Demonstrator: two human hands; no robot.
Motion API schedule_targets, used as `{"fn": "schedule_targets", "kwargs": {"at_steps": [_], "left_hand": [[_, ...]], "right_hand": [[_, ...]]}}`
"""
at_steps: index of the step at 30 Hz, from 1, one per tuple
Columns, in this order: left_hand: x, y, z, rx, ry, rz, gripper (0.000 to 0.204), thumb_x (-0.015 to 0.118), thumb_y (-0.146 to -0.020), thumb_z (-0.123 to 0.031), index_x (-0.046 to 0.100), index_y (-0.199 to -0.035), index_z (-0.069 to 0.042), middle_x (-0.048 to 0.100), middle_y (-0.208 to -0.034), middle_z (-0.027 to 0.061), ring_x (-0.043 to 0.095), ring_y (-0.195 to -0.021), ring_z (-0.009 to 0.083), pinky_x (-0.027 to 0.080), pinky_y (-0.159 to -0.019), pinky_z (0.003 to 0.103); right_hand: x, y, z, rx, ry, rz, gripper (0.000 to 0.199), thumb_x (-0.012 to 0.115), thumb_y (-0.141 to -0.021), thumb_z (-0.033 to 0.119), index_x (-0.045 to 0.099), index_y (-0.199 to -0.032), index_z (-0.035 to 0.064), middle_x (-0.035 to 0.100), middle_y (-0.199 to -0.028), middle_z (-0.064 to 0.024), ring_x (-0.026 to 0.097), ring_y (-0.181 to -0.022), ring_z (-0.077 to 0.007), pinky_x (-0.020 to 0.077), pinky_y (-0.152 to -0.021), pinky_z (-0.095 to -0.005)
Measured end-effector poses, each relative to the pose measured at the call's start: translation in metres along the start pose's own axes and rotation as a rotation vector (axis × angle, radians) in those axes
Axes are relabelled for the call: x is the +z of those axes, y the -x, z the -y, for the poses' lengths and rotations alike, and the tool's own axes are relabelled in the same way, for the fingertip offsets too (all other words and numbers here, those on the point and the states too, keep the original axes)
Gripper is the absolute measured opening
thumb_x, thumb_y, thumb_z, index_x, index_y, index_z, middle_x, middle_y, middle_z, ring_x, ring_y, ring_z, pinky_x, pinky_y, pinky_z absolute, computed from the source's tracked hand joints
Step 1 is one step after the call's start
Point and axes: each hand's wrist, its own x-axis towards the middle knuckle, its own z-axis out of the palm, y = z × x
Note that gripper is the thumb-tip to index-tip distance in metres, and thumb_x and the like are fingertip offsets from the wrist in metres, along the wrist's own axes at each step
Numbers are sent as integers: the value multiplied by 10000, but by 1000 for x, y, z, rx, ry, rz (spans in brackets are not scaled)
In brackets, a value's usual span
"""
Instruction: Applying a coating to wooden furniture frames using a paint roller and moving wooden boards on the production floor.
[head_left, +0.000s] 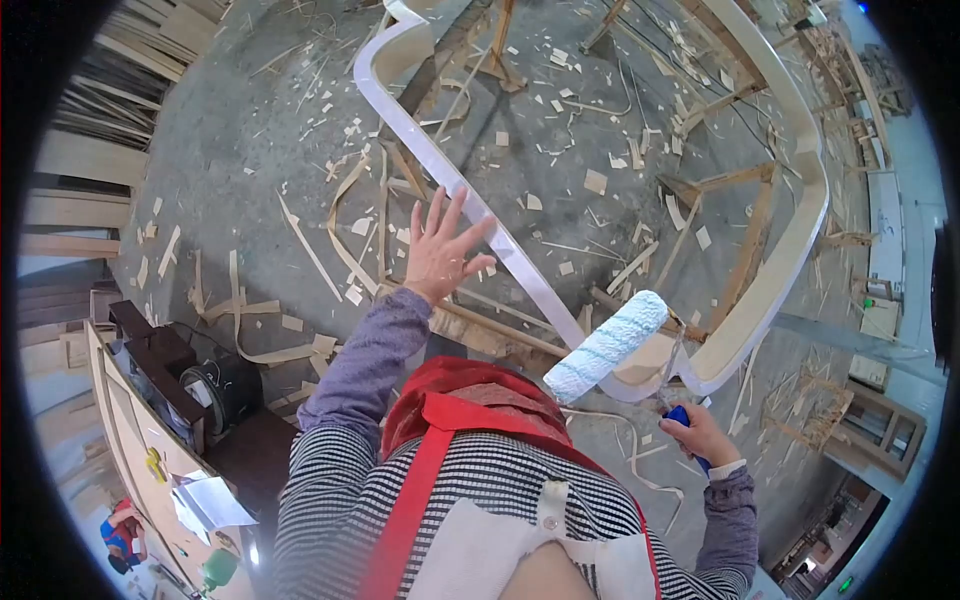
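A large curved wooden frame [425,150] with a pale, whitish edge stretches from the top down in front of me, resting on wooden supports. Over its left edge my left hand [442,250] is spread with the fingers apart; the fingertips overlap the edge, and I cannot tell whether they press on it. My right hand [700,437] is closed around the blue handle of a paint roller. The fluffy white roller sleeve [607,345] with light blue stripes lies above the near end of the frame. Whether the sleeve touches the frame is unclear.
Wood offcuts and strips litter the grey floor [240,190]. Boards [90,185] are stacked at the far left. Nearer on the left stand a workbench [140,440] with papers and a dark bucket [222,392]. Another person [122,535] is at the lower left.
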Motion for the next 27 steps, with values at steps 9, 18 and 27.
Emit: {"fn": "schedule_targets", "kwargs": {"at_steps": [9,18,27], "left_hand": [[-11,-69,131,-2,-28,-105,622,564,-792,-672,571,-1333,-364,278,-1569,117,222,-1452,359,153,-1152,594],[-26,-158,288,-109,-114,-208,568,545,-841,-650,580,-1328,-358,294,-1561,122,233,-1450,357,165,-1149,596],[-37,-95,454,-318,-283,-192,391,415,-1012,-257,513,-1383,-185,485,-1433,128,400,-1354,368,350,-1090,499]], "right_hand": [[26,-42,112,-42,4,22,349,675,-905,308,628,-1130,45,527,-610,10,496,-463,-86,396,-410,-256],[93,-147,302,-390,57,-52,320,652,-919,337,611,-977,25,551,-635,-15,510,-456,-95,418,-402,-276],[139,-248,513,-638,-76,146,354,613,-945,357,545,-806,38,512,-570,-22,478,-386,-107,371,-349,-294]]}}
